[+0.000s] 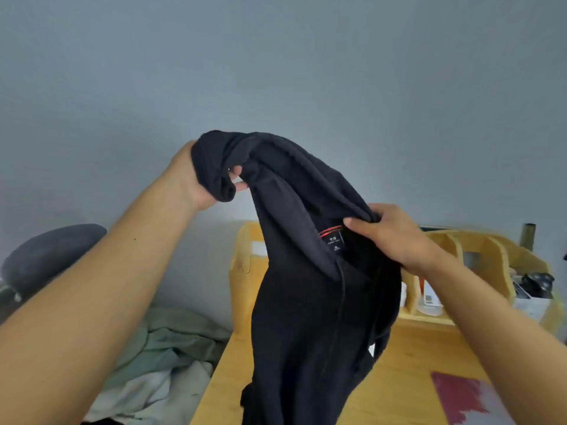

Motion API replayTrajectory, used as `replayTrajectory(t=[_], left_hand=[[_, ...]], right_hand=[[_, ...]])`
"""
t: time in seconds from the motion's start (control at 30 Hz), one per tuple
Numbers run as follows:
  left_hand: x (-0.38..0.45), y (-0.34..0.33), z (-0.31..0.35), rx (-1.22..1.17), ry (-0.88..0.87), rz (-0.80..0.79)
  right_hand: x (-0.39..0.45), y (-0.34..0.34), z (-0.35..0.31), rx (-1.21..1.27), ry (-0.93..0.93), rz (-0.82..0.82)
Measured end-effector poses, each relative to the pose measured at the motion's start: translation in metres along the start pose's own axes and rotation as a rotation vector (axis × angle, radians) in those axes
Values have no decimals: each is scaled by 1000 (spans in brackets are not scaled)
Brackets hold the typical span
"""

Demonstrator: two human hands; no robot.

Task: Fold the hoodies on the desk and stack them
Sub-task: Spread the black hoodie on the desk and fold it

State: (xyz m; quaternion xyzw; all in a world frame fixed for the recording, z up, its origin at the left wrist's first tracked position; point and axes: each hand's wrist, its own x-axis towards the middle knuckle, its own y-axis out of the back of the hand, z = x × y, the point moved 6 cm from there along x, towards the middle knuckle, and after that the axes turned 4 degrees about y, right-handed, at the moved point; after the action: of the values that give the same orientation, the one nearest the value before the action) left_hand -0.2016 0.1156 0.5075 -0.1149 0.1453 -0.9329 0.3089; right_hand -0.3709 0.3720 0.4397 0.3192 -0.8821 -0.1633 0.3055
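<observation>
Fingers (237, 171) of both hands grip the black hoodie (306, 302), held aloft.

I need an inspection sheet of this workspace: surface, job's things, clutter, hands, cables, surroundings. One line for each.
Surface: wooden desk, partly hidden by the hoodie.
Job's things: black hoodie held up in the air, unfolded, neck label showing.
Clutter: red mat at the near right; wooden organizer at the back, holding small items.
Hands: left hand grips bunched fabric; right hand grips the hood edge.
Cables: nothing seen.
Surroundings: grey wall; green and white clothes left of the desk; dark chair.
</observation>
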Motion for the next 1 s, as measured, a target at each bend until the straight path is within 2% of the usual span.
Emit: replayTrajectory(t=[0.03,0.1,0.13,0.2,0.27,0.33,0.4,0.43,0.5,0.57,0.63,0.7,0.83,0.9,1.0], left_hand=[[2,-3,9,-113,-63,2],[2,-17,25,-307,-187,-38],[-5,-39,26,-329,-230,-133],[-18,-78,-2,-92,-300,-315],[-20,-92,-72,345,-334,-281],[-20,-80,-157,588,-153,-124],[-23,-57,-238,553,193,-10],[-32,-53,-275,499,400,-60],[-66,-62,-327,425,768,-333],[-94,-67,-356,314,916,-543],[-110,-67,-373,237,913,-606],[-118,-65,-379,235,891,-596],[-126,-70,-374,469,711,-623],[-120,-69,-359,521,608,-574],[-98,-54,-316,279,521,-309]], right_hand=[[6,16,-14,140,15,29],[11,29,-48,441,74,-64],[10,28,-61,524,62,-112],[11,24,-69,421,39,-68],[11,26,-63,231,47,98],[6,22,-48,181,-1,141],[-2,21,-29,119,-68,128],[-5,22,-20,90,-87,116],[-11,26,-8,45,-105,111],[-16,34,6,58,-154,118],[-21,44,21,118,-223,151],[-24,53,35,196,-293,226],[-28,61,55,301,-417,336],[-29,60,59,308,-444,342],[-30,68,59,355,-438,332]])
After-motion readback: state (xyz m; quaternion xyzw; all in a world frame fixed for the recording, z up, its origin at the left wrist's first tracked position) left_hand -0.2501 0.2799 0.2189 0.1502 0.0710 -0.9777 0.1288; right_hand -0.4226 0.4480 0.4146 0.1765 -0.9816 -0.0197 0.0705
